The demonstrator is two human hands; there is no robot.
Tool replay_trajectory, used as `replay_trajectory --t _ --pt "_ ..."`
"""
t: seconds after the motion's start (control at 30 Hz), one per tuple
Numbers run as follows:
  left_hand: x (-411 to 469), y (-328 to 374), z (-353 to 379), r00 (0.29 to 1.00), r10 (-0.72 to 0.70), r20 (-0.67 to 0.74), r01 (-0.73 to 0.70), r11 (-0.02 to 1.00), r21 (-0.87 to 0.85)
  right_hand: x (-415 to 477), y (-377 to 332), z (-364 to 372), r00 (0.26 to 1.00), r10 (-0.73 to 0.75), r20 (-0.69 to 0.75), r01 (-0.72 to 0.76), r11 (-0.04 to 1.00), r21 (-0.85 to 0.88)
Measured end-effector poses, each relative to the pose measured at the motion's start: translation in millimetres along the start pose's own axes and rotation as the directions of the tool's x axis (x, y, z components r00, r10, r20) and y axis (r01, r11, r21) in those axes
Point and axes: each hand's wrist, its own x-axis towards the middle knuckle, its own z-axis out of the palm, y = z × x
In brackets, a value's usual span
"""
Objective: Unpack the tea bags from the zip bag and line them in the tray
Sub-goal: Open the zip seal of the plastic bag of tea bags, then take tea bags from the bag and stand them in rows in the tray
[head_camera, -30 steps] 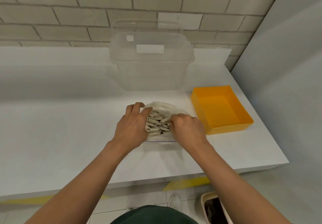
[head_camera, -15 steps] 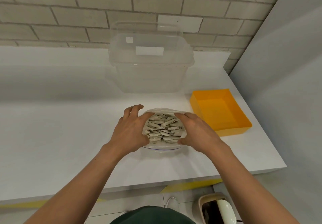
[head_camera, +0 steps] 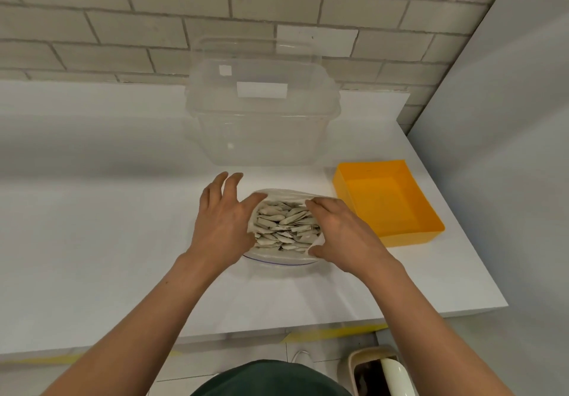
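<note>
A clear zip bag [head_camera: 277, 261] stands on the white counter, its mouth spread wide. Several grey-beige tea bags [head_camera: 286, 224] are packed upright inside it. My left hand [head_camera: 224, 220] holds the bag's left rim, thumb at the opening, fingers spread toward the back. My right hand [head_camera: 341, 232] grips the right rim, fingers curled over the edge and thumb below. The orange tray [head_camera: 431, 231] sits just right of the bag, with nothing in it.
A large clear plastic tub [head_camera: 261, 112] with a lid stands behind the bag against the brick wall. A grey wall closes the right side. The counter's front edge runs below my forearms, with a small bin [head_camera: 375, 371] on the floor beneath.
Both hands have pulled the bag's mouth wider, showing more tea bags. My right hand shifted from the opening's middle to the right rim.
</note>
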Motion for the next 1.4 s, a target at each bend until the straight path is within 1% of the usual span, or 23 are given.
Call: replay_trajectory --t 0.2,0.3,0.37,0.47,0.53,0.6,0.7,0.8,0.87,0.97,1.03,1.13,1.27,1.4 --pt "3 6 -13 0.998 -0.048 0.038 0.047 0.998 0.033 8 5 -12 0.997 -0.062 -0.050 0.062 0.998 0.015" --pt "1 10 -12 0.992 -0.050 0.112 0.047 0.998 0.029 10 8 -10 0.993 -0.115 -0.040 0.116 0.993 0.012" --pt "-3 11 -8 0.986 -0.050 0.156 0.053 0.998 -0.018 11 8 -5 0.983 -0.179 -0.043 0.179 0.984 -0.016" --pt "-10 9 -1 0.978 -0.081 0.194 0.106 0.986 -0.126 13 2 3 0.960 -0.265 -0.086 0.266 0.964 0.008" --pt "-15 7 3 0.973 -0.088 0.211 0.122 0.980 -0.155 17 -8 9 0.949 -0.300 -0.093 0.303 0.953 0.018" --pt "-18 3 6 0.968 -0.085 0.235 0.124 0.980 -0.157 22 -19 17 0.946 -0.318 -0.064 0.319 0.948 0.006" --pt "-16 -3 9 0.966 -0.053 0.252 0.094 0.983 -0.157 28 -36 30 0.951 -0.308 0.009 0.308 0.949 -0.065" --pt "-12 -6 10 0.972 0.000 0.235 0.045 0.982 -0.186 32 -43 41 0.966 -0.259 0.026 0.260 0.955 -0.140" --pt "-11 -7 11 0.977 0.015 0.212 0.045 0.960 -0.275 31 -41 45 0.975 -0.223 0.023 0.223 0.963 -0.151" --pt "-8 -11 11 0.974 0.034 0.222 0.067 0.899 -0.433 29 -38 50 0.983 -0.182 0.004 0.179 0.963 -0.201" --pt "-4 -15 13 0.970 0.058 0.234 0.063 0.875 -0.480 29 -39 54 0.990 -0.139 -0.001 0.135 0.964 -0.231" --pt "0 -20 14 0.964 0.093 0.249 0.046 0.864 -0.501 29 -42 63 0.987 -0.139 -0.076 0.116 0.961 -0.252" --pt "4 -23 14 0.956 0.135 0.260 0.027 0.844 -0.536 26 -41 73 0.965 -0.167 -0.204 0.122 0.969 -0.216" --pt "6 -27 9 0.947 0.181 0.267 0.003 0.822 -0.569 23 -40 69 0.960 -0.134 -0.247 0.096 0.982 -0.160"
